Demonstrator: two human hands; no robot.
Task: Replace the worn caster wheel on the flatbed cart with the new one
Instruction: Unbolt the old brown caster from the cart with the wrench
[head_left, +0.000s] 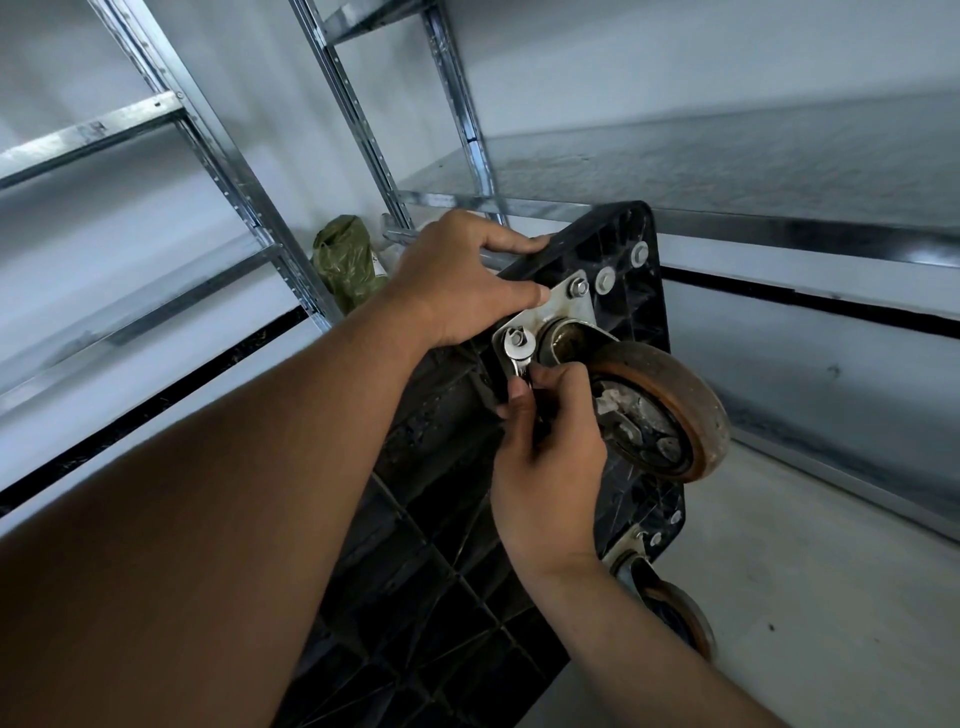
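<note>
Now right hand (550, 457) holds wrench (519, 359) on caster bolt (517, 339); left hand (457, 280) grips cart (441, 545).

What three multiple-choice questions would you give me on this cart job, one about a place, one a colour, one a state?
1. Where is the wrench head? A in a toolbox; B on a nut of the caster plate; C in a bucket.
2. What colour is the bag behind the cart? A red; B white; C green.
3. What is the left hand doing? A gripping the cart's edge; B hanging idle; C holding a hammer.
Answers: 1 B, the head sits around the nut beside the worn wheel. 2 C, the crumpled bag is olive green. 3 A, its fingers curl over the black edge while the right hand holds the wrench.
</note>
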